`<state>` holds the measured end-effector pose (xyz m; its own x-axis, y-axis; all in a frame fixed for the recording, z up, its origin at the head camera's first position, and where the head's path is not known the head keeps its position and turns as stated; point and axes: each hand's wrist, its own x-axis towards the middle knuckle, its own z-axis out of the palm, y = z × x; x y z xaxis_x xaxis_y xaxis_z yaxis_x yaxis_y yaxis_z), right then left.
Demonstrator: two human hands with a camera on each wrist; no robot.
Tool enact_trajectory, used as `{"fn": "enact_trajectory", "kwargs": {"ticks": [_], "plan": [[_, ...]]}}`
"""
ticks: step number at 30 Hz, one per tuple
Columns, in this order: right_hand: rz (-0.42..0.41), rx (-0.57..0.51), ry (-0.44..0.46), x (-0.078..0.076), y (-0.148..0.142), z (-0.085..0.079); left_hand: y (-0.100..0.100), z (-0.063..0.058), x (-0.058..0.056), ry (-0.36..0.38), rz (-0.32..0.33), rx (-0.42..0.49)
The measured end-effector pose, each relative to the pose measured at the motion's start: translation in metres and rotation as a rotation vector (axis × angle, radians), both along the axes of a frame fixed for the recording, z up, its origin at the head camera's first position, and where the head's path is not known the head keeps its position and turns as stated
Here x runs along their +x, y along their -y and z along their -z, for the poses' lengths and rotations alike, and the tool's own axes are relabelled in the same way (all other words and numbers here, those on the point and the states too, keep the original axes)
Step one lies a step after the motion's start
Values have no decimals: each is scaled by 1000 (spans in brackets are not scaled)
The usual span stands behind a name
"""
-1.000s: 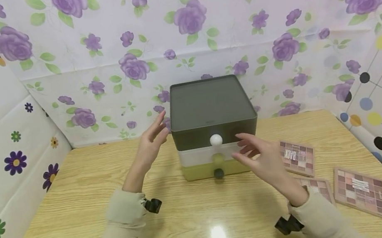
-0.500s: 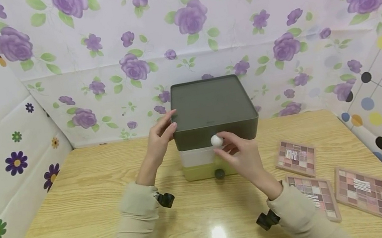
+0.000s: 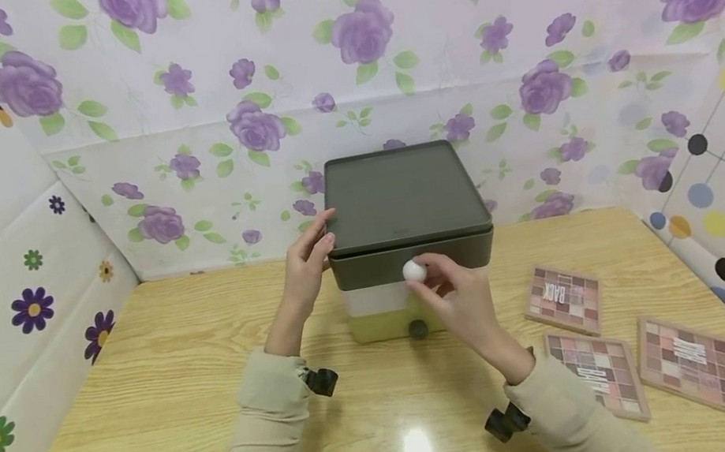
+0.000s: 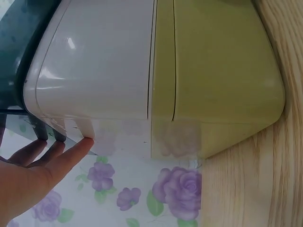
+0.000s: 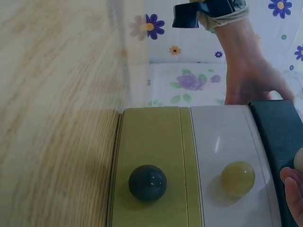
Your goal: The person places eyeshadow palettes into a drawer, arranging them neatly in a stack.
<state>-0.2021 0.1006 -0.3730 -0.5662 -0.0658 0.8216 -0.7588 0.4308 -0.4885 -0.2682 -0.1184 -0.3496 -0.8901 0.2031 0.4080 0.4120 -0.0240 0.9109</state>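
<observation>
A three-tier drawer box stands at the table's back, with a dark green top drawer [image 3: 369, 266], a white middle drawer [image 3: 375, 298] and a yellow-green bottom drawer [image 3: 379, 327]. My right hand [image 3: 465, 301] pinches the round white knob [image 3: 414, 271] of the top drawer between thumb and fingers. A thin dark gap shows under the box's lid, above that drawer's front. With fingers extended, my left hand [image 3: 304, 272] rests against the box's left side; the left wrist view shows its fingertips [image 4: 87, 142] at the wall. The yellow knob [image 5: 238, 178] and dark green knob [image 5: 147, 183] show in the right wrist view.
To the right of the box lie three makeup palettes: one at the back [image 3: 564, 300], one in front of it [image 3: 599, 374] and one farther right [image 3: 692, 367]. Flowered cloth [image 3: 178, 73] hangs behind the wooden table [image 3: 166, 387].
My left hand has come in to touch the box's side. My right hand has moved left onto the white knob, and the top drawer has come slightly forward.
</observation>
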Motion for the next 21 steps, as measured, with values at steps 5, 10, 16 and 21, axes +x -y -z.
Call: {"fn": "enact_trajectory", "kwargs": {"ticks": [5, 10, 16, 21], "plan": [[-12, -3, -13, 8, -2, 1, 1, 1, 0, 11, -1, -14], [-24, 5, -30, 16, -3, 2, 0, 2, 0, 8, -4, -15], [-37, 20, -26, 27, -4, 1, 0, 1, 1, 16, -16, -17], [-39, 31, -35, 34, -6, 1, 0, 0, 1, 23, -22, -20]]}}
